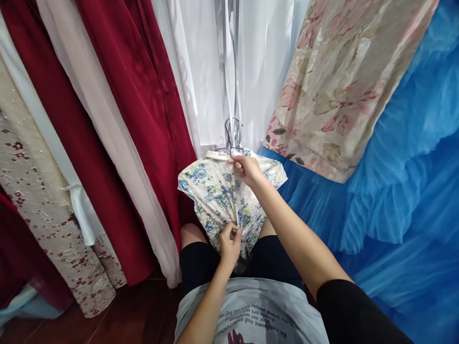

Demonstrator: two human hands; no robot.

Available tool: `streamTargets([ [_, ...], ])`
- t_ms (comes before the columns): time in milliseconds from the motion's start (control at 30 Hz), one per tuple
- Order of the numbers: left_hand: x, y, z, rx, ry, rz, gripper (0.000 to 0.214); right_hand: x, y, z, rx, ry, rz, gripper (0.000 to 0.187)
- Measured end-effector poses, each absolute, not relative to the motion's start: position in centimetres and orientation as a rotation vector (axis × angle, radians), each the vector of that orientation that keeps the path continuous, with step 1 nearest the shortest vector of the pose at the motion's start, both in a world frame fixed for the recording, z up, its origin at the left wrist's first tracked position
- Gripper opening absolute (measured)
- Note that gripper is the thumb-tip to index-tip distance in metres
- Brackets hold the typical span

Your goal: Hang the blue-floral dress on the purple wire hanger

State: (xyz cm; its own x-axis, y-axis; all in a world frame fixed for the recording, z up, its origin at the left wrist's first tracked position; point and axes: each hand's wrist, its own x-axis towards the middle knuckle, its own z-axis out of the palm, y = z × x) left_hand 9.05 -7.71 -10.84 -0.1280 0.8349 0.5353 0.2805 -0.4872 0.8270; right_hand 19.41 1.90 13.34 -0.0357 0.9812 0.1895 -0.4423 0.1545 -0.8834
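Observation:
A white dress (211,184) with blue and yellow flowers hangs in front of me on a purple hanger (228,131). It has short sleeves, and a seam runs down its middle. My right hand (245,167) pinches the dress at the neckline, near the top of that seam. Lower on the same seam, between my knees, my left hand (230,241) is closed on the fabric with thumb and fingertips. Whatever small part each pinch holds is too small to make out. The dress's lower end is hidden behind my left hand and lap.
Dark red gowns (132,71) and a pale pink cloth (107,119) hang at the left. White fabric (265,62) with grey ribbons (229,57) hangs behind the dress. A floral beige garment (340,95) and blue tulle (405,191) fill the right. Dark floor tiles (143,310) show below.

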Motion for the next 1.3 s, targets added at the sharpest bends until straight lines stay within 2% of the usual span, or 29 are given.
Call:
streamTargets([
  [133,8.8,-8.7,-12.3,1.626,1.232,1.639,0.026,19.5,1.6,14.7,-0.701,-1.058,1.253,0.016],
  [300,8.2,-8.3,-10.6,1.601,1.118,1.678,0.016,19.6,-1.0,12.0,-0.660,-1.231,1.009,0.025],
  [433,7.4,-6.3,-2.1,1.531,0.948,1.969,0.029,19.6,-3.0,10.4,-0.670,-1.330,0.838,0.028],
  [533,6.9,-4.5,5.9,1.820,0.865,1.959,0.040,20.0,-3.8,10.7,-0.695,-1.365,0.799,0.028],
  [667,6.6,-3.6,12.2,2.295,0.887,1.730,0.021,20.3,-3.8,11.7,-0.664,-1.369,0.728,0.028],
  [900,6.7,-3.9,12.4,2.354,0.950,1.913,0.016,19.0,-2.1,11.2,-0.519,-1.286,0.759,0.032],
  [1000,6.6,-3.2,13.0,2.241,0.943,2.047,0.016,18.3,-1.0,9.7,-0.618,-1.304,0.812,0.030],
  [1167,3.4,-0.7,15.5,1.894,0.867,2.382,0.021,18.2,-1.1,6.1,-0.761,-1.295,0.845,0.030],
  [1300,-2.3,2.2,14.0,1.261,0.796,2.452,0.015,17.8,-2.5,4.1,-0.784,-1.276,0.907,0.029],
])
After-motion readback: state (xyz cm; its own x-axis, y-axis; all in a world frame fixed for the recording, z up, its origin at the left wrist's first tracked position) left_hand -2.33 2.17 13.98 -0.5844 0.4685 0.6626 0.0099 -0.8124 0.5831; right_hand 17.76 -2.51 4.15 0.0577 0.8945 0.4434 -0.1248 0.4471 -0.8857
